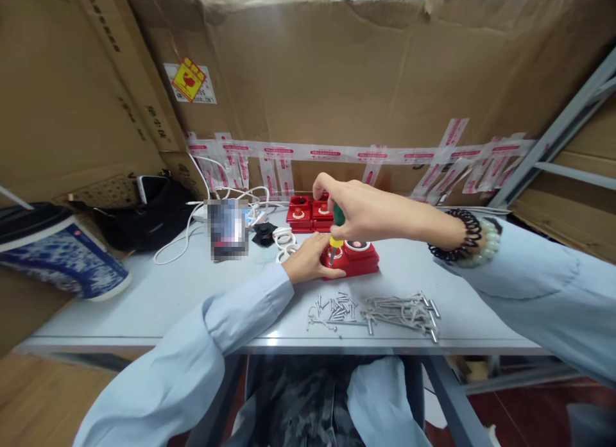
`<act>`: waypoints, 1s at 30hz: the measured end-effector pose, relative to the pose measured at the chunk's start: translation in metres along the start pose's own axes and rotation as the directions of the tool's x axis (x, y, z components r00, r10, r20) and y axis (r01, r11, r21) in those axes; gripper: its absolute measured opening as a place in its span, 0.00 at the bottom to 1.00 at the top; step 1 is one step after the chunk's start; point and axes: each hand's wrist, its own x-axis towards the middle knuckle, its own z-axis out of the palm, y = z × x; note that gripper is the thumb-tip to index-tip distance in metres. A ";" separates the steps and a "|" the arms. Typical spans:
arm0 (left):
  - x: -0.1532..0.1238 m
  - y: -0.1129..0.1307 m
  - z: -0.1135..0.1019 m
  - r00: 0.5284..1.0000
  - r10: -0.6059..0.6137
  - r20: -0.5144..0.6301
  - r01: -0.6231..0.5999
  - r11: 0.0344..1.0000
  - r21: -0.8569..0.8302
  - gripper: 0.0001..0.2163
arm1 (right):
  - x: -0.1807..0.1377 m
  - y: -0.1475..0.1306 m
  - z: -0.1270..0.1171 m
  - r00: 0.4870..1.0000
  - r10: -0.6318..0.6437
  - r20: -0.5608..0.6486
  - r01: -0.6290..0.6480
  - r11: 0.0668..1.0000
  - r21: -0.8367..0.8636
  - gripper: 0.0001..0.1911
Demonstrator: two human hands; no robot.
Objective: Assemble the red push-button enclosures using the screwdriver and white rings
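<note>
A red box-shaped unit with round fittings on top lies on the white table. My left hand grips its left end, with the thumb along the near side. From above, my right hand is closed around a screwdriver with a green handle and yellow collar. The shaft points down at the unit's left part; the tip's exact contact is too small to tell. Behind stand more red units, partly covered by my right hand. White rings lie just beyond my left wrist.
Loose screws and a bundle of metal T-shaped rods with string lie near the front edge. Leftward are a black part, white cables, a blurred device, a black bag and a large cup. Cardboard walls the back.
</note>
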 end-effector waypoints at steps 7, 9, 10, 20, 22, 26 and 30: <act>0.000 -0.001 0.000 1.000 0.025 -0.002 -0.025 1.000 -0.003 0.32 | 0.001 0.003 0.003 0.998 0.013 -0.055 -0.015 0.999 -0.040 0.20; 0.000 -0.002 0.001 1.000 0.006 0.007 -0.007 1.000 0.003 0.32 | 0.001 0.003 0.004 1.000 -0.001 -0.026 0.001 1.000 -0.019 0.24; 0.000 -0.002 0.001 1.000 0.004 0.010 -0.004 1.000 0.002 0.32 | 0.002 0.003 0.005 1.000 -0.005 -0.017 0.004 1.000 -0.015 0.25; 0.000 -0.001 0.000 1.000 0.006 0.015 -0.006 1.000 -0.013 0.31 | 0.001 0.001 0.004 1.000 -0.011 -0.009 0.011 1.000 -0.021 0.29; 0.000 -0.001 0.000 1.000 0.032 0.001 -0.032 0.999 -0.027 0.33 | 0.002 0.001 0.005 0.998 -0.001 -0.058 -0.001 0.999 -0.036 0.26; -0.001 -0.001 0.000 1.000 0.030 -0.009 -0.030 0.999 -0.026 0.32 | 0.002 0.001 0.007 0.997 0.012 -0.079 -0.013 1.000 -0.008 0.24; 0.000 0.000 0.000 1.000 -0.010 0.011 0.011 1.000 -0.030 0.30 | 0.001 0.000 0.006 0.999 -0.008 -0.032 0.007 1.000 -0.002 0.27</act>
